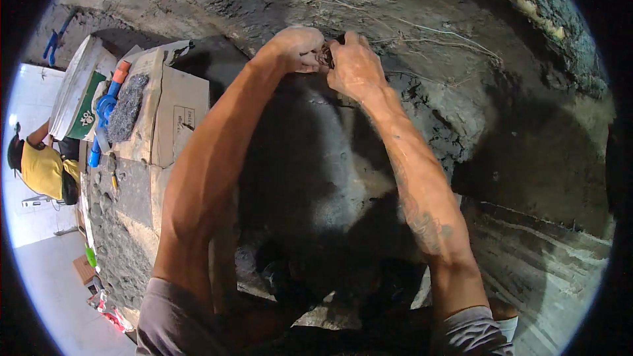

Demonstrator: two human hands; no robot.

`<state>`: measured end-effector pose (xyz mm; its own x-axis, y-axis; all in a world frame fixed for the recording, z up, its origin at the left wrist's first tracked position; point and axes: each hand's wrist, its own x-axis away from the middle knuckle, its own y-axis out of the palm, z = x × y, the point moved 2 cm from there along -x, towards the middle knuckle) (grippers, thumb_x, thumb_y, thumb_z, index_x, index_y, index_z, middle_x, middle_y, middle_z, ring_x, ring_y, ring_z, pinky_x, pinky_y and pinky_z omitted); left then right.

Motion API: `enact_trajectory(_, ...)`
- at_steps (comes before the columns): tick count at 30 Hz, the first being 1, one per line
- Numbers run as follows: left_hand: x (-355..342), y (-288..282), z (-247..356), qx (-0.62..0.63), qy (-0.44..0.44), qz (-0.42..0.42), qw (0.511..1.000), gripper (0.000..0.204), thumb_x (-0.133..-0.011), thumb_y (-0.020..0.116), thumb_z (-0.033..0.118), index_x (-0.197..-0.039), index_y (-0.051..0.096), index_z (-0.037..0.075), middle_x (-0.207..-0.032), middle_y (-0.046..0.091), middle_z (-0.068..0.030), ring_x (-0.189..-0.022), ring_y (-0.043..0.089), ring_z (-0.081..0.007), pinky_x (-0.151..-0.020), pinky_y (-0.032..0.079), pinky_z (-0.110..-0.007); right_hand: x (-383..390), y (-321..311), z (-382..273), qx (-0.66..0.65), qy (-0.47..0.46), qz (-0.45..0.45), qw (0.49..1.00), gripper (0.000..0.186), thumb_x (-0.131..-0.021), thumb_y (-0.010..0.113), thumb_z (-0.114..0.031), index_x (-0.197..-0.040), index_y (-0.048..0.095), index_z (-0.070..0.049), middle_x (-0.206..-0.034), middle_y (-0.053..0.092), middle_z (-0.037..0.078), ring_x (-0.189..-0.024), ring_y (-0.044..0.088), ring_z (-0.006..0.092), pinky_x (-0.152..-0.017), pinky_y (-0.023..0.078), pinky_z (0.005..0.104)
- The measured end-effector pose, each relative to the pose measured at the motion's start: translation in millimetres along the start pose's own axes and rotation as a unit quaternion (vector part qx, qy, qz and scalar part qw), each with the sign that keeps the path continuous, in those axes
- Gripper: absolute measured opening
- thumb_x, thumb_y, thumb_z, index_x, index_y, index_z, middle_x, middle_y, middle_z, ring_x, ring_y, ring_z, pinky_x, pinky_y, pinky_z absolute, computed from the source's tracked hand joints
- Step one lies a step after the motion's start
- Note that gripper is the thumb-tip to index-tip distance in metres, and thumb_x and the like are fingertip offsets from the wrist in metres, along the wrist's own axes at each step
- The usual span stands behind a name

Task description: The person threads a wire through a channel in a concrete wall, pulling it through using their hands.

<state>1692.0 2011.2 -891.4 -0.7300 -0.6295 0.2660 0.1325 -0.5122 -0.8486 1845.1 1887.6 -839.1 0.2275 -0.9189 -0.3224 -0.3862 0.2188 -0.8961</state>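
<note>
Both my arms reach up to a rough grey-brown wall surface, where my hands meet. My left hand (300, 48) has its fingers curled in, closed at the left side of a small dark, dirt-coloured thing (325, 56). From the right, my right hand (357, 67) grips the same spot, its fingers bent and closed. The fingers cover most of the thing, so its kind does not show. Thin pale wires or roots (428, 29) trail over the wall to the right of my hands.
At left, a cardboard box (179, 115) stands beside a white-and-green bucket (80, 95), a blue valve pipe (105, 109) with an orange end and a grey fibrous pad (128, 107). Blue-handled pliers (53, 45) lie farther off. A person in yellow (43, 170) is at far left.
</note>
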Motion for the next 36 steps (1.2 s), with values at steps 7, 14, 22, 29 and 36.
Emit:
enact_trajectory(7, 18.0, -22.0, 82.3, 0.400, -0.332, 0.116, 0.846, 0.007, -0.074, 0.062, 0.015, -0.067, 0.062, 0.013, -0.066, 0.058, 0.0018, -0.062, 0.053, -0.0094, -0.055, 0.042, -0.027, 16.1, -11.9, 28.3, -0.268, 0.201, -0.014, 0.942, 0.027, -0.082, 0.059, -0.023, -0.095, 0.060, -0.001, -0.084, 0.064, 0.023, -0.084, 0.063, 0.0405, -0.078, 0.048, 0.0438)
enact_trajectory(14, 21.2, -9.9, 73.8, 0.367, -0.261, 0.112, 0.886, 0.008, -0.073, 0.064, 0.017, -0.067, 0.062, 0.012, -0.066, 0.058, 0.0020, -0.060, 0.051, -0.0098, -0.055, 0.042, -0.027, 27.9, -0.2, 26.2, -0.343, 0.252, 0.063, 0.903, 0.036, -0.085, 0.058, -0.036, -0.085, 0.061, -0.001, -0.081, 0.063, 0.022, -0.079, 0.062, 0.0403, -0.073, 0.047, 0.0424)
enact_trajectory(22, 21.0, 10.4, 41.7, 0.404, -0.168, 0.222, 0.872, 0.019, -0.075, 0.074, 0.017, -0.082, 0.072, 0.000, -0.077, 0.068, -0.0064, -0.065, 0.059, -0.0128, -0.058, 0.045, -0.027, 57.3, 47.2, 47.0, -0.444, 0.401, 0.049, 0.799, 0.040, -0.091, 0.057, -0.038, -0.082, 0.060, 0.000, -0.065, 0.059, 0.010, -0.048, 0.055, 0.0185, -0.045, 0.044, 0.0336)
enact_trajectory(29, 15.4, 32.9, 37.5, 0.365, -0.176, 0.312, 0.859, 0.020, -0.074, 0.076, 0.015, -0.081, 0.072, -0.002, -0.075, 0.068, -0.0064, -0.063, 0.059, -0.0108, -0.058, 0.047, -0.026, 66.1, 60.1, 27.2, -0.668, 0.499, 0.099, 0.544, 0.018, -0.092, 0.059, -0.022, -0.098, 0.056, -0.005, -0.063, 0.050, 0.002, -0.047, 0.051, 0.0143, -0.043, 0.048, 0.0289)
enact_trajectory(36, 9.1, 38.7, 36.2, 0.281, -0.177, 0.294, 0.896, 0.019, -0.077, 0.075, 0.015, -0.081, 0.071, -0.003, -0.076, 0.068, -0.0054, -0.063, 0.060, -0.0093, -0.057, 0.048, -0.022, 62.8, 76.7, 10.3, -0.600, 0.440, 0.257, 0.616, 0.026, -0.095, 0.053, -0.012, -0.120, 0.054, -0.006, -0.083, 0.057, 0.005, -0.064, 0.058, 0.0121, -0.053, 0.049, 0.0267)
